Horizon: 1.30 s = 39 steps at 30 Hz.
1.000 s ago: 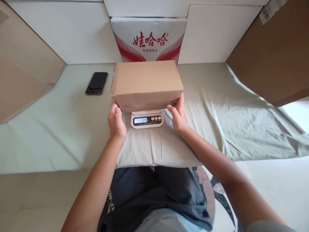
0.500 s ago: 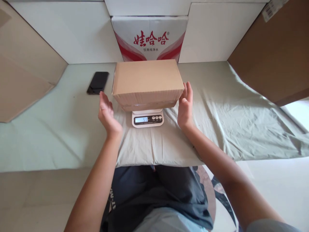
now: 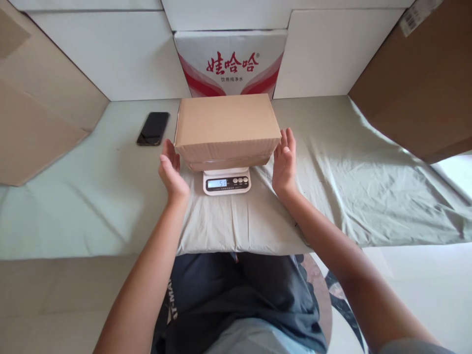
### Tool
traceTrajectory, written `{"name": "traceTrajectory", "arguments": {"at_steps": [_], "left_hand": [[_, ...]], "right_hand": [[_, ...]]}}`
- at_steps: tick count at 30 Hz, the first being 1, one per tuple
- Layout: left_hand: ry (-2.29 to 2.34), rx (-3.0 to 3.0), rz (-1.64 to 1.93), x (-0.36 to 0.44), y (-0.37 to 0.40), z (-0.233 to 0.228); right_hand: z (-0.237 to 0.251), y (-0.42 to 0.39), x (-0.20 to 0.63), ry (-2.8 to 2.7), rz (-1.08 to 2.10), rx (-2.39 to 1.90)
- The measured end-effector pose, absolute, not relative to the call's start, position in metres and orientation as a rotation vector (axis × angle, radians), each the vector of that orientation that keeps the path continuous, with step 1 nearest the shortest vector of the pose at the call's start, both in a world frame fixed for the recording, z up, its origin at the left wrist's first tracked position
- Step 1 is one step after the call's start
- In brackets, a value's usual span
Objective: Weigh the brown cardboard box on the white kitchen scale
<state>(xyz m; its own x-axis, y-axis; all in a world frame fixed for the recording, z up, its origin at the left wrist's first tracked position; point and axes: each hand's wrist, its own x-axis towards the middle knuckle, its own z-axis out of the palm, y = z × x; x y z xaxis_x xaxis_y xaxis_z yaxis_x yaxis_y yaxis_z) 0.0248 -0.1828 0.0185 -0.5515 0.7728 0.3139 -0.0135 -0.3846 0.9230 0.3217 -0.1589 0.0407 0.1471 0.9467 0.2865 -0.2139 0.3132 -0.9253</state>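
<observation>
Both hands came off the cardboard box (image 3: 226,129): left hand (image 3: 170,169) at its 9 o'clock, right hand (image 3: 284,158) at 3, palms open, gripping nothing. Box sits free on the scale (image 3: 226,181), display steady, so the reading looks settled

Tabletop (image 3: 92,216) draped in pale green cloth (image 3: 350,172), white scale (image 3: 226,182) at centre, black phone (image 3: 153,128) at ten o'clock, brown cardboard sheets at both sides.
</observation>
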Motion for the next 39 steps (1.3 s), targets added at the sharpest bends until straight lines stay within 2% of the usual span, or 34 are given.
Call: {"name": "traceTrajectory", "arguments": {"at_steps": [6, 14, 24, 39], "left_hand": [[1.307, 1.069, 1.983, 0.026, -0.182, 0.02], [1.24, 1.076, 1.971, 0.021, -0.178, 0.013], [1.217, 1.07, 1.995, 0.02, -0.177, 0.009], [1.302, 1.031, 1.964, 0.031, -0.184, 0.026]], "right_hand": [[0.047, -0.157, 0.32, -0.924, 1.09, -0.862], [0.034, -0.148, 0.322, -0.952, 1.085, -0.872], [0.044, -0.152, 0.318, -0.878, 1.127, -0.892], [0.049, -0.156, 0.317, -0.853, 1.132, -0.904]]}}
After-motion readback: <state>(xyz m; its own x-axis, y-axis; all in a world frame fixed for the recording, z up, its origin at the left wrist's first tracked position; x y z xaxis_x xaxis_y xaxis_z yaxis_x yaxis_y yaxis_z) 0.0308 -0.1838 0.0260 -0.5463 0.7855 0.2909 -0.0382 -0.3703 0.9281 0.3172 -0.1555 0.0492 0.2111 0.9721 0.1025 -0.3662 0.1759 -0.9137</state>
